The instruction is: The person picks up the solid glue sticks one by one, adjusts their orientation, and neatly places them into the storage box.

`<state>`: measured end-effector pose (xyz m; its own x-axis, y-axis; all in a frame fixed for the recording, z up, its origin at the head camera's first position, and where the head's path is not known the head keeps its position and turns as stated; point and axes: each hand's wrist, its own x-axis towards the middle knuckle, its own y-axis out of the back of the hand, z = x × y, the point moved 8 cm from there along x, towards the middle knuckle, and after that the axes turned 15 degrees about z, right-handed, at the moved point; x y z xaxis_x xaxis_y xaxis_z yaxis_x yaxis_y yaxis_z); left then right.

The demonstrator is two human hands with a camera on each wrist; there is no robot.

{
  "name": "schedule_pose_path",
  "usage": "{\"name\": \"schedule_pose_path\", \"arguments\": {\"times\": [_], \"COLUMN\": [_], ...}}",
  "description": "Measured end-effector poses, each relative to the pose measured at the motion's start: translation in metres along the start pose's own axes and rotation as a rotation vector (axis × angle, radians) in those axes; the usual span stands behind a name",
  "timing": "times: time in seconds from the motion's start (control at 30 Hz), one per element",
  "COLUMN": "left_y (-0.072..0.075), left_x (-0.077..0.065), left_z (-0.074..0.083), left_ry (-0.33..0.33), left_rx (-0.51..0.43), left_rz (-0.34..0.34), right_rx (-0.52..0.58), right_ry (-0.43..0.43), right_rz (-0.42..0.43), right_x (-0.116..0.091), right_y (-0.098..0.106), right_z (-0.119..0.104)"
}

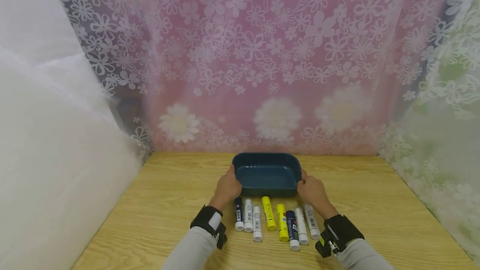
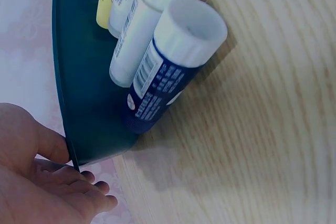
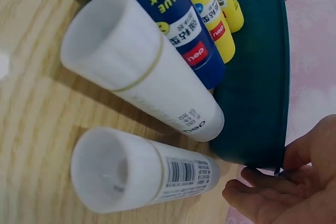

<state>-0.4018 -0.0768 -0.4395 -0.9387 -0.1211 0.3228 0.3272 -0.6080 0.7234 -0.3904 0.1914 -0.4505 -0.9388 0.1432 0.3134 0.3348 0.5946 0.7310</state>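
- Wrist-worn camera unit, black (image 1: 341, 230), right arm: just beside a white cylindrical glue stick (image 1: 311, 221); an inward swing could clip it and set it rolling.
- Glue sticks, eight with that one, lying loose on a pale wood-grain worktop (image 1: 176, 207): four white, two yellow cylinders (image 1: 283, 222), two dark blue cylinders with white ends (image 1: 292, 226). Round barrels, close-set; one nudge could scatter neighbours.
- Hands, well apart: left hand (image 1: 228, 187) and right hand (image 1: 312, 188) each pinch one short end of a deep, glossy, dark teal dish, rectangular with rounded corners (image 1: 267, 175). Unequal pull could tilt it; a slick rim could slip.
- Dish position: just beyond the sticks; base contact cannot be told. Drawn nearer, its front wall could shove them.
- Sheet, translucent, pink, white-flowered (image 1: 270, 53), behind: over-pushing could snag it.
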Motion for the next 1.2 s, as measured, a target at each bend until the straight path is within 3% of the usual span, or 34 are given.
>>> {"name": "schedule_pose_path", "arguments": {"times": [0.27,0.6,1.1,1.2], "left_y": [-0.005,-0.007,-0.002,0.000], "left_x": [-0.004,-0.010,-0.009,-0.007], "left_z": [-0.003,-0.012,-0.014,-0.017], "left_ry": [-0.037,0.028,-0.053,-0.038], "left_rx": [-0.019,-0.109,-0.147,-0.163], "left_rz": [0.019,0.030,0.256,0.262], "right_rx": [0.028,0.014,0.022,0.016], "right_ry": [-0.008,-0.005,-0.011,-0.014], "right_rz": [0.042,0.019,0.025,0.030], "right_x": [-0.004,-0.008,-0.010,-0.010], "right_y": [0.005,0.009,0.007,0.007], "right_z": [0.008,0.006,0.006,0.007]}}
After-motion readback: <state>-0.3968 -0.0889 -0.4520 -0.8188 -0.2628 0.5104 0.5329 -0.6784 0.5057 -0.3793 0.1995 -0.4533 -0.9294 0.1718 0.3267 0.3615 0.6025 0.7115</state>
